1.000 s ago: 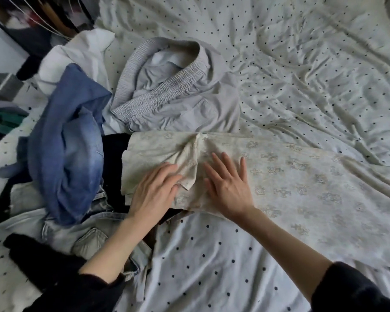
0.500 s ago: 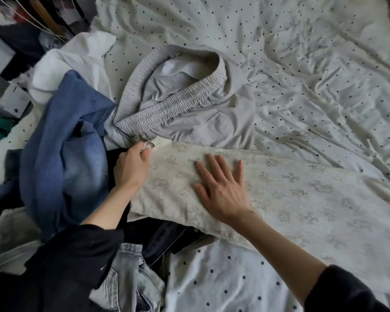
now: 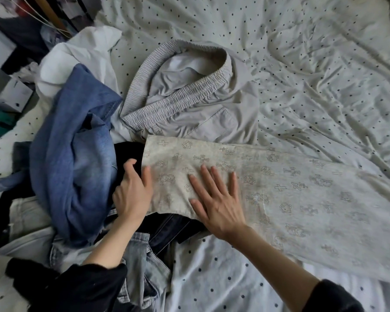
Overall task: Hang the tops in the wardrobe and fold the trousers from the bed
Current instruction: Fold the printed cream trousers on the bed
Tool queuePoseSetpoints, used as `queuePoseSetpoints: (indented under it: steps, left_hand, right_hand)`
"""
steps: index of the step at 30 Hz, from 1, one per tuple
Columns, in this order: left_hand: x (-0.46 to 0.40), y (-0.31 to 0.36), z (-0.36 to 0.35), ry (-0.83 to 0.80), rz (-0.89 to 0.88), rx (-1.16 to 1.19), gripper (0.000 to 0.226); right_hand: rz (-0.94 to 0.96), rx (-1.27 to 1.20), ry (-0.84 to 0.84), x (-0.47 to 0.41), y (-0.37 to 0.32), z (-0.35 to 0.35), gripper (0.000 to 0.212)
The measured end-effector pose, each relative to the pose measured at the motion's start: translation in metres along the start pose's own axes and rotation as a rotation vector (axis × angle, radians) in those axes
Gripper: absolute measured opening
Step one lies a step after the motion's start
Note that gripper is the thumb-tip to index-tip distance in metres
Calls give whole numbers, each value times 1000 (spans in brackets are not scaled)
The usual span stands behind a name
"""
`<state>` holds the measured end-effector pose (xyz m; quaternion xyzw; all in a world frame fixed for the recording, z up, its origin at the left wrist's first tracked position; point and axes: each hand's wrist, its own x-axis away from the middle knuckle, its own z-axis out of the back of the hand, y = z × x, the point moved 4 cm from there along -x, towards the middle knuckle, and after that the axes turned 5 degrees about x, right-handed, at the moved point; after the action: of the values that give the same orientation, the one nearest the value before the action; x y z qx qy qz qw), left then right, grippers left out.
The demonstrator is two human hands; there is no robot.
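Printed trousers point(image 3: 268, 194) lie flat on the bed point(image 3: 324, 75), right hand point(image 3: 216, 199) pressing open, left hand point(image 3: 133, 192) with loose fingers straightening the waist edge for folding.

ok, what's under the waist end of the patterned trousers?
Dark garment shows at the left edge and dark jeans below the patterned trousers. How far either runs underneath is covered. Both hands rest on top.

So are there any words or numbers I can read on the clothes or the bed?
None: no words, labels or numbers can be read anywhere.
The patterned trousers carry only printed crosses and small cartoon figures, no letters.
The bedsheet has only dark dots.
The grey box at the left edge has a tiny dark mark, too small to read.
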<state>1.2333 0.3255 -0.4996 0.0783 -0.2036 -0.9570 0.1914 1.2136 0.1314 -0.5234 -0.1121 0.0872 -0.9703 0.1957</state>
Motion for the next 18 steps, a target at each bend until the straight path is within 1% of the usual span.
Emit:
queuePoseSetpoints:
  steps: [3,6,8,11,13,14,16,18]
  left_hand:
    - [17,4,0,-12,15,4,41]
    - [24,6,3,-20,5,50,35]
    - [23,6,8,-22,-56,31,31]
    - [25,6,12,-80,-170,-116,31]
    - [32,10,15,-102,-193,-192,35]
    - [37,12,16,-91,-211,-209,39]
    - [51,30,17,-37,-303,-225,45]
    - [67,55,11,-38,-393,-228,44]
  right_hand:
    - [16,15,-2,11,-1,-3,59]
    - [27,51,-9,25,2,-6,61]
    - [19,65,-18,37,10,-6,61]
    - [-38,110,-37,56,34,-6,61]
    - [-90,132,-42,69,52,-4,62]
    - [-114,132,-48,74,60,-3,61]
    - [-168,111,-46,89,77,0,60]
    - [-209,92,-43,104,92,1,59]
